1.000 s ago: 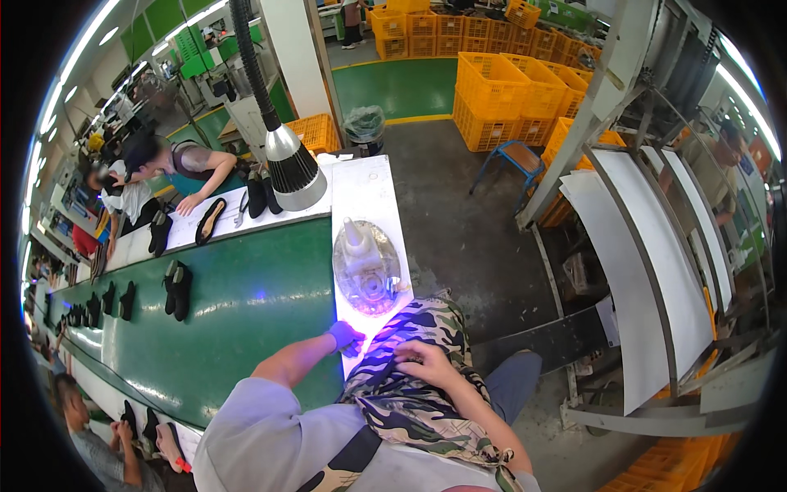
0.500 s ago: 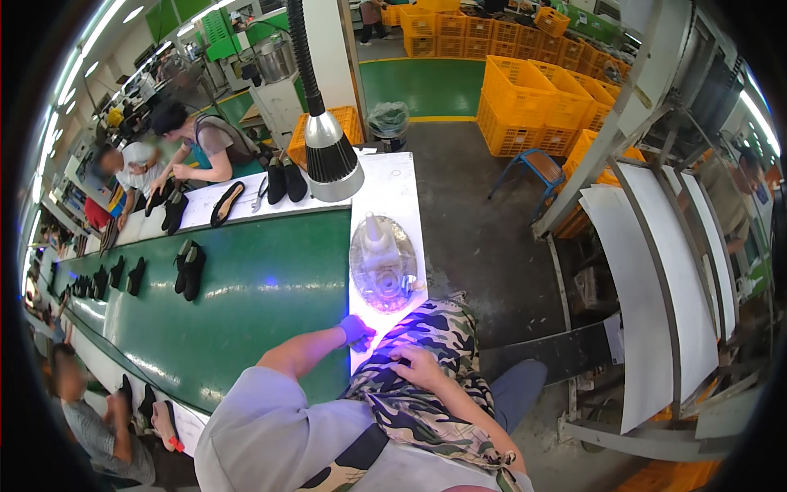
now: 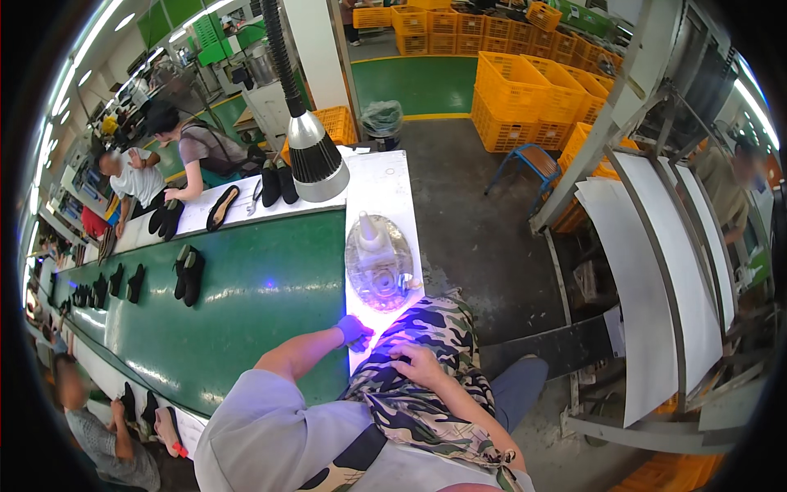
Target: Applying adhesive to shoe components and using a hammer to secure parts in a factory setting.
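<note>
My left hand point(image 3: 354, 332), which looks violet under the glare, rests at the near end of the white bench top point(image 3: 393, 176). Its fingertips are washed out by bright violet light, so I cannot tell whether they hold anything. My right hand point(image 3: 420, 365) lies on the camouflage apron point(image 3: 426, 328) over my lap, fingers loosely spread and holding nothing. Just beyond my left hand, a translucent nozzle bottle point(image 3: 370, 238) stands on a round, clear dish point(image 3: 356, 279). A black and silver lamp point(image 3: 318, 160) on a flexible neck hangs over the bench.
A green conveyor belt point(image 3: 270, 328) runs to my left, carrying black shoes point(image 3: 188, 275). More shoes point(image 3: 279, 184) and an insole-like piece point(image 3: 221, 207) lie on the far ledge. Co-workers point(image 3: 205, 148) stand along it. Yellow crates point(image 3: 508, 98), a blue stool point(image 3: 529, 168) and a metal rack point(image 3: 631, 287) are right.
My hands keep their places. The view has shifted slightly. Across the belt, one co-worker has straightened up with a raised hand, and another has drawn back a little.
</note>
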Tool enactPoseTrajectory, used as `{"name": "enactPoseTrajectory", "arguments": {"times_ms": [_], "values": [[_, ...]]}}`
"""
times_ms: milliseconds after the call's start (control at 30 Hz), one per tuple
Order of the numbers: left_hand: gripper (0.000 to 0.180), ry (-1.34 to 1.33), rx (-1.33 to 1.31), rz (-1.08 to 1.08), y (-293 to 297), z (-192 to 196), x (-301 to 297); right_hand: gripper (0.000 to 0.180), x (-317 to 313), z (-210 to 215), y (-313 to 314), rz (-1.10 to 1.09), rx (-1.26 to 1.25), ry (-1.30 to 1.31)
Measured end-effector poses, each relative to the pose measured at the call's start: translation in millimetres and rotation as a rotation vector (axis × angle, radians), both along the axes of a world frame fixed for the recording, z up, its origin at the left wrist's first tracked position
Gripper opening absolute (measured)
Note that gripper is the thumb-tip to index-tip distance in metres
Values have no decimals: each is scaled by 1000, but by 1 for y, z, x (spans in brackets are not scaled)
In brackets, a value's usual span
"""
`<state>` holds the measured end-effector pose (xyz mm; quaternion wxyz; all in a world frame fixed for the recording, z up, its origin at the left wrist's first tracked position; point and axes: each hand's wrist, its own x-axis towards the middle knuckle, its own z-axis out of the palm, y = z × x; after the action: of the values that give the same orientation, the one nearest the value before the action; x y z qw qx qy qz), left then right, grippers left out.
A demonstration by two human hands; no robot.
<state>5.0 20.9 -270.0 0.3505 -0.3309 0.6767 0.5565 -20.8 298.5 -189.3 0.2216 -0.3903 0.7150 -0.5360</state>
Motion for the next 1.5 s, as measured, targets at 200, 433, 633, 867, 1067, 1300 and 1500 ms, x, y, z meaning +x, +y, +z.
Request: {"name": "enactPoseTrajectory", "arguments": {"times_ms": [200,433,633,867,1067,1300,1500], "values": [[27,-23,15,16,-1,1,0,25,1,-5,0,-27,-45,-13],[28,-19,3,47,1,-1,0,25,0,-2,1,-37,-63,-16],[27,-1,4,41,1,2,0,23,0,-4,-1,-41,-67,-16],[26,-6,36,41,0,-2,1,24,1,-9,0,-39,-69,-76],[26,-37,41,21,0,-2,2,23,1,-9,1,-35,-42,-103],[27,-24,11,28,-1,-4,1,22,-1,-5,0,-35,-54,-173],[25,-6,36,13,-1,-2,-1,23,-3,-10,0,-34,-81,-139]]}}
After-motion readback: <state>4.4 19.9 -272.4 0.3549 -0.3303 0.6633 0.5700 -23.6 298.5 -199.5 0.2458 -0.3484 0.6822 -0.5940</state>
